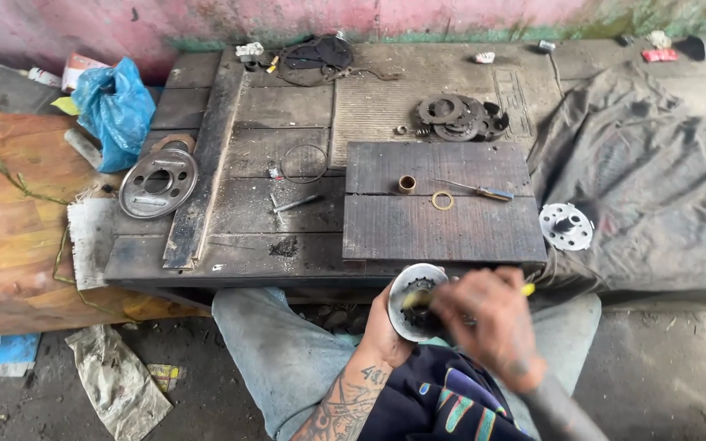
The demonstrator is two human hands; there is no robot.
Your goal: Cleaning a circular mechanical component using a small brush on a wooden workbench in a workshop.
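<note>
Far left: blue plastic bag (116, 110) at the wall end of the orange board (10, 229), then a round grey metal plate (158, 183) with cutouts lying flat on the left edge of the dark wooden pallet (247, 237). Moving right, a thin wire ring (304, 163) and a bolt (294, 203) lie on the slats, apart from each other. A smaller dark board (443, 224) sits on the pallet and carries a short brass bushing (407, 184), a brass ring (443, 200) and a blue-handled screwdriver (484, 192), its long axis running left-right. Behind it, a stack of dark gear discs (459, 118). In front of the board's near edge, above the person's lap, left hand (386, 327) is wrapped around a round silver housing (417, 300) from below; open face points up toward the camera, toothed gear visible inside. Right hand (492, 327) is closed on a yellow-handled tool (526, 289), long axis roughly left-right, tip in the housing. Right hand is blurred and covers the housing's right side, so tip contact can't be read. Further right, a white perforated hub (566, 226) rests on grey cloth (655, 188).
</note>
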